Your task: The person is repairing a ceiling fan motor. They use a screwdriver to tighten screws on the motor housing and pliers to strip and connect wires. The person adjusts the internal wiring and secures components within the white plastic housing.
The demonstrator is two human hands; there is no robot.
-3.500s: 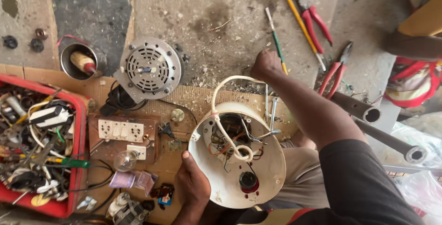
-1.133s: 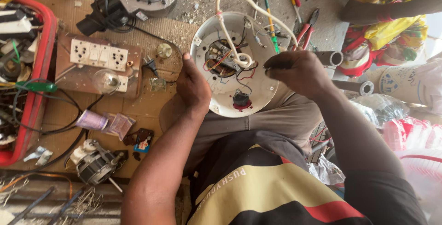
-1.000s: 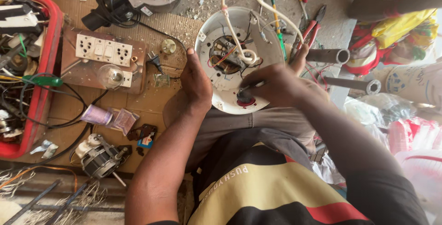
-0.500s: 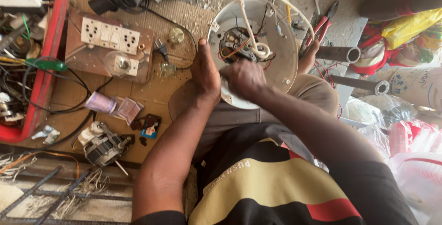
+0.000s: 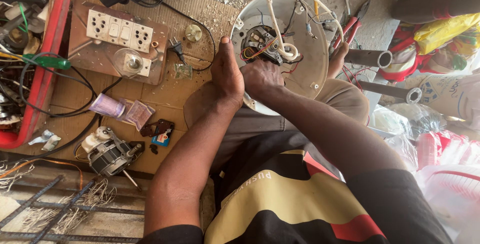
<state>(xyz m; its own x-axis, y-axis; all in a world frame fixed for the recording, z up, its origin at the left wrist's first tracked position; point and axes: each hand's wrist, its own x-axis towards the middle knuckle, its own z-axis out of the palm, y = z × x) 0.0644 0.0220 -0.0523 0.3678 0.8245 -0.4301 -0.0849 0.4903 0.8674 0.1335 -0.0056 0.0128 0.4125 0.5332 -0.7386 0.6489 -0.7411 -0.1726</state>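
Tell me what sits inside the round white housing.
Inside the round white housing sit a dark wired assembly with coloured leads and a looped white cable. The right hand and left hand cover its near edge, so whatever lies beneath them is hidden.

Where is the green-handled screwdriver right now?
In the head view, far left: the green-handled screwdriver lies across the red tray's rim, just left of the socket board.

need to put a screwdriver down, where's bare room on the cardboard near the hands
Barest patch: brown cardboard between the wooden switch board, the pink paper roll and the left hand. A narrower strip lies right of the small grey motor. The red plastic tray and round white housing are crowded.
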